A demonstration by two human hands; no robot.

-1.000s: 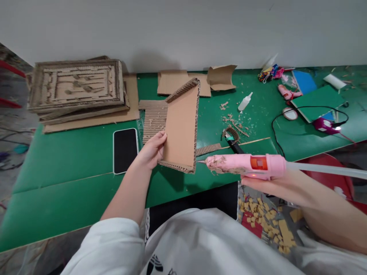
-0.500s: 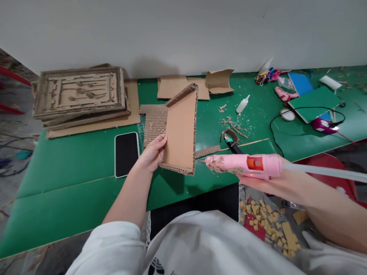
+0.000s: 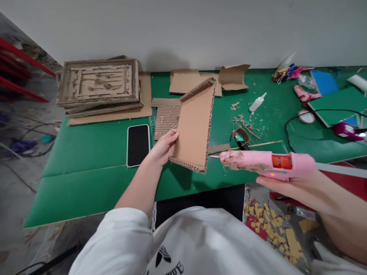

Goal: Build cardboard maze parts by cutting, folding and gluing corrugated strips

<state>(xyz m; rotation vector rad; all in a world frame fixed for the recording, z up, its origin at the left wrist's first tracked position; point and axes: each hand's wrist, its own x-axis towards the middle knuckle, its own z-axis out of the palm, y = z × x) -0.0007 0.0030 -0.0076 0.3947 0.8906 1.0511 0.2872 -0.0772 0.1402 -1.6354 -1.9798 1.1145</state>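
The green table (image 3: 86, 194) extends beneath and around the cardboard tray (image 3: 195, 128), the landmark here. Left of the tray and farther back lies the stack of framed cardboard panels (image 3: 100, 82), its top one bearing raised strips and leaf-like shapes. The tray itself is held up at a tilt over the table's front part, its raised rims at the far and near ends; the fingers of the left hand (image 3: 166, 147) grip its left edge.

Well to the tray's right lies a green board (image 3: 340, 103). Behind the tray are flat cardboard pieces (image 3: 183, 81); beside its left edge, partly hidden, is a corrugated sheet (image 3: 166, 116). Right of the tray, the fingers of the right hand (image 3: 289, 183) are wrapped around a pink glue gun (image 3: 263, 161). Its nozzle points at the tray's right edge, very near; contact cannot be told.

The phone (image 3: 138, 146) lies left of the tray, the white bottle (image 3: 257, 102) to its right and farther back, and cardboard scraps (image 3: 248, 126) between bottle and glue gun.
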